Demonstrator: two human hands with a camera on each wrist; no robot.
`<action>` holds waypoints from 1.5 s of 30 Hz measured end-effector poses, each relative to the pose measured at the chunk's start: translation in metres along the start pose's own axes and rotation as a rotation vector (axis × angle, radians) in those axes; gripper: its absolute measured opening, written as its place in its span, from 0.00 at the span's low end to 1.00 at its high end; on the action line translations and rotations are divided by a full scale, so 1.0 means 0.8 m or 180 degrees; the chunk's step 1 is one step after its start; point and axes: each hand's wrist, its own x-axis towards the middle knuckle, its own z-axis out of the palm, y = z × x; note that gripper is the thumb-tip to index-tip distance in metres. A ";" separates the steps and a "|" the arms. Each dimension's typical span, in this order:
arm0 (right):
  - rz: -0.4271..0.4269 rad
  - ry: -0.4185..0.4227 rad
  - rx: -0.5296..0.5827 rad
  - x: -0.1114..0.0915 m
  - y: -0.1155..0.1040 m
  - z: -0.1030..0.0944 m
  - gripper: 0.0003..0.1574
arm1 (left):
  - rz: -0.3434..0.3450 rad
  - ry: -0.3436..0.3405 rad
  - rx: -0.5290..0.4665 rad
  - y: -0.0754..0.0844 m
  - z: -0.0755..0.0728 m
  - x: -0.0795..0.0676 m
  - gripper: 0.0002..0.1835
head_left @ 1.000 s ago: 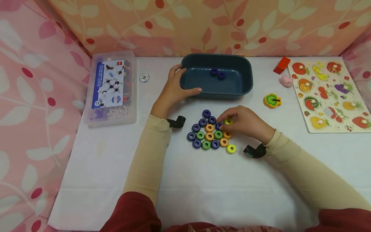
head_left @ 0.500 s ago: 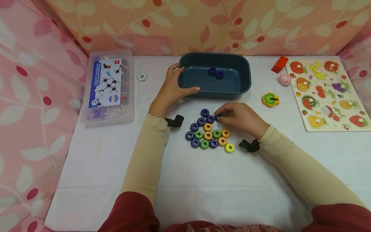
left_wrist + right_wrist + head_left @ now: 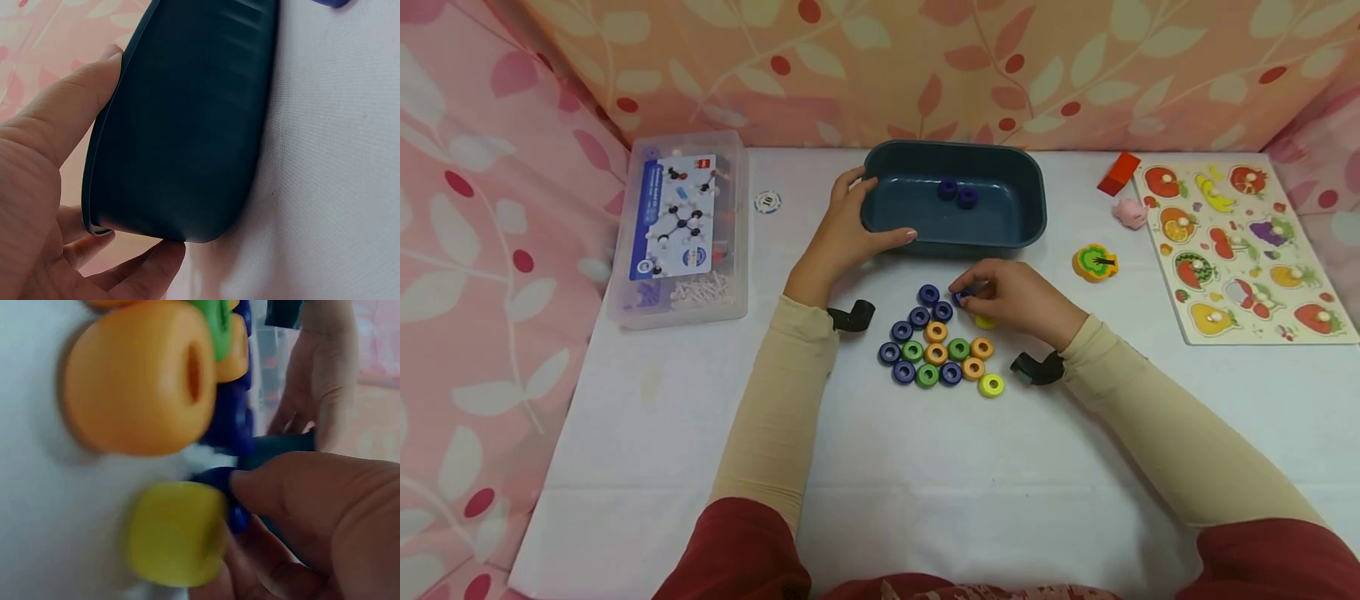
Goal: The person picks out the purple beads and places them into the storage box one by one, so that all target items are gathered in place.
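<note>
My left hand [image 3: 848, 229] grips the left end of a dark blue-green plastic tub [image 3: 977, 248], thumb along the front rim. In the left wrist view its fingers curl round the tub's corner. Two purple ring beads [image 3: 967, 197] lie inside. In front of the tub, my right hand [image 3: 1022, 302] pinches a dark blue ring bead [image 3: 960, 297] between thumb and fingers. A yellow ring bead [image 3: 175, 534] sits just under that hand, partly hidden in the head view. Left of it spreads a cluster of blue, green, orange [image 3: 936, 354] and yellow beads on the white cloth.
A clear box [image 3: 677, 229] of molecule-model parts stands at left, beside a poker chip [image 3: 767, 202]. Toward the right are a tree-shaped block [image 3: 1095, 262], a pink pig figure [image 3: 1130, 213], a red block [image 3: 1119, 173] and a fruit peg puzzle [image 3: 1247, 250]. A patterned curtain rises behind the tub.
My right hand has drawn the pinched blue bead out of the cluster, up and slightly left toward the tub. My left hand keeps its hold on the tub.
</note>
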 end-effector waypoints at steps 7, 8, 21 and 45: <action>-0.0110 0.0039 -0.0015 -0.013 -0.031 -0.027 0.17 | -0.0046 -0.0019 0.0028 0.001 -0.002 -0.001 0.61; -0.0081 0.0096 -0.0004 -0.012 -0.034 -0.033 0.17 | -0.0047 -0.0020 0.0028 0.001 -0.002 -0.001 0.61; 0.0696 0.0146 0.0076 0.060 -0.018 -0.101 0.33 | -0.0025 -0.0046 0.0006 -0.001 0.000 -0.001 0.61; 0.0839 0.0109 0.0709 0.065 -0.006 -0.111 0.38 | -0.0018 -0.0028 0.0008 0.001 -0.001 -0.002 0.61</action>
